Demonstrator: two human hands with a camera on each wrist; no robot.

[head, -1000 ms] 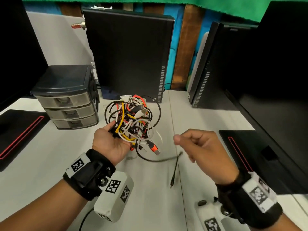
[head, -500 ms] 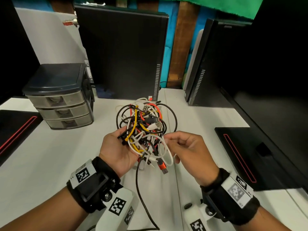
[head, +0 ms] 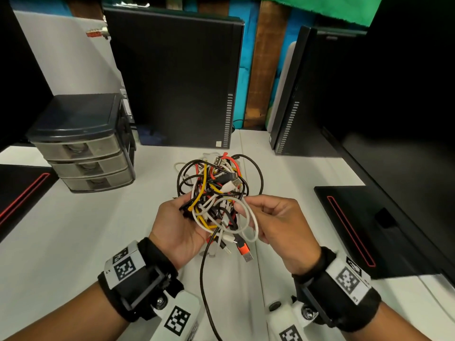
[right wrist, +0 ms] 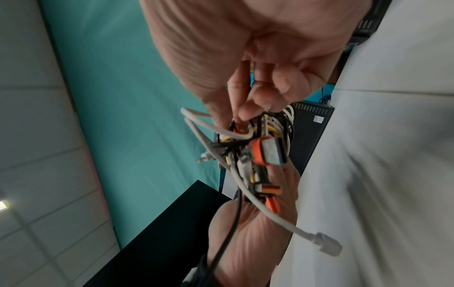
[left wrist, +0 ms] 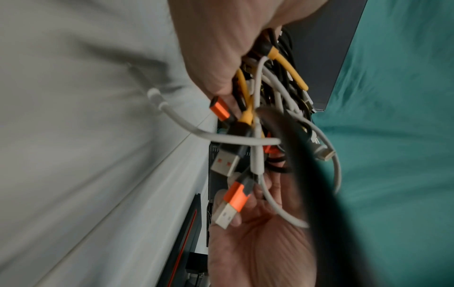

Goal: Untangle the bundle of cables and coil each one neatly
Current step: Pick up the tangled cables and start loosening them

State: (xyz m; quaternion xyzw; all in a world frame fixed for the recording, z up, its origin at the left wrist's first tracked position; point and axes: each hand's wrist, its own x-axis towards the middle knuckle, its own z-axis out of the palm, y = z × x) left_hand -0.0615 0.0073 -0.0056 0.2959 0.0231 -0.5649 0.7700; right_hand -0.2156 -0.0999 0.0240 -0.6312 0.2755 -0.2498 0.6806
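Note:
A tangled bundle of cables (head: 216, 190), black, white, yellow and orange, is held above the white table (head: 73, 242). My left hand (head: 183, 207) cups and grips it from below on the left. My right hand (head: 242, 205) pinches a white cable loop (head: 254, 225) at the bundle's right side. An orange USB plug (head: 242, 248) dangles under the bundle, and one black cable (head: 202, 279) hangs down towards me. In the right wrist view my right hand's thumb and finger (right wrist: 245, 114) close on white strands of the bundle (right wrist: 258, 145). The left wrist view shows orange plugs (left wrist: 234, 198) and a yellow cable (left wrist: 287, 68).
A grey three-drawer unit (head: 83, 143) stands at the back left. Two black computer towers (head: 177, 77) (head: 307, 94) stand behind the bundle. Black mats with red lines lie at the right (head: 369, 230) and the left (head: 19, 193).
My right hand came in from the right, let the loose black cable drop, and now pinches the bundle. The left hand carried the bundle nearer and to the right.

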